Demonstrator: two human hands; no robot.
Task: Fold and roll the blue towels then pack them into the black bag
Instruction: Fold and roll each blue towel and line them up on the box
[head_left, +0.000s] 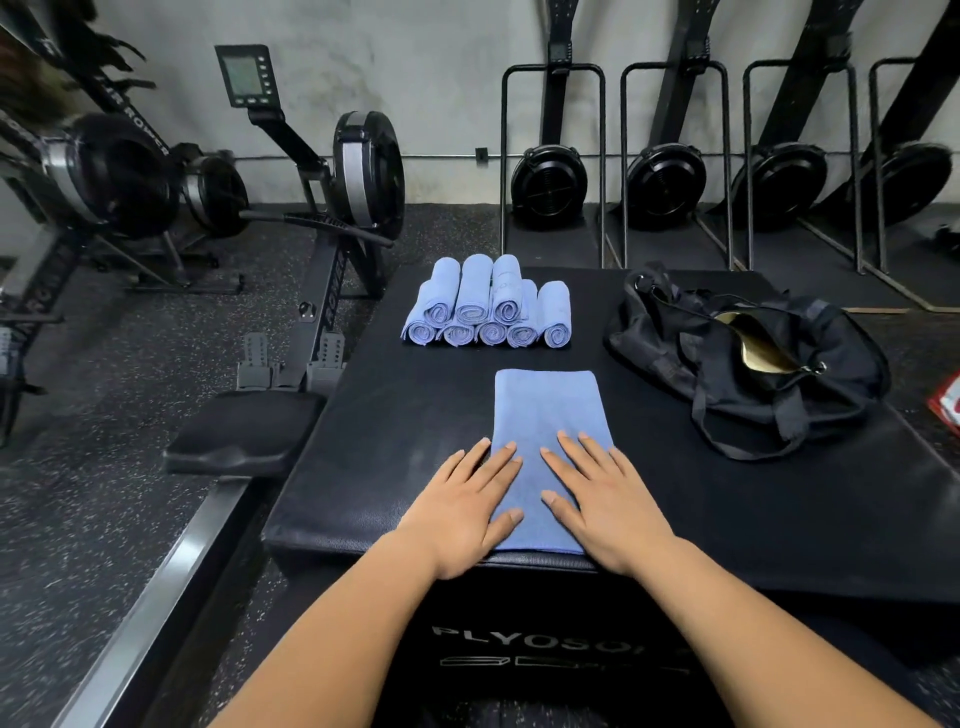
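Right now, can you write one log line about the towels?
left hand flat on folded towel | right hand flat too | rolled towels stacked | black bag open

1. A grey concrete wall (415, 78) is running across the far side.
2. Black speckled rubber flooring (104, 493) is covering the ground.
3. A rowing machine (332, 218) is standing off the plyo box's (727, 519) left edge.
4. Upended rowers (665, 176) are leaning against the wall beyond its far edge.

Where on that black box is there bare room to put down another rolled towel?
Bare patches: left of the flat towel, below the rolled towels; also right of the right hand, below the black bag. The back edge is crowded.
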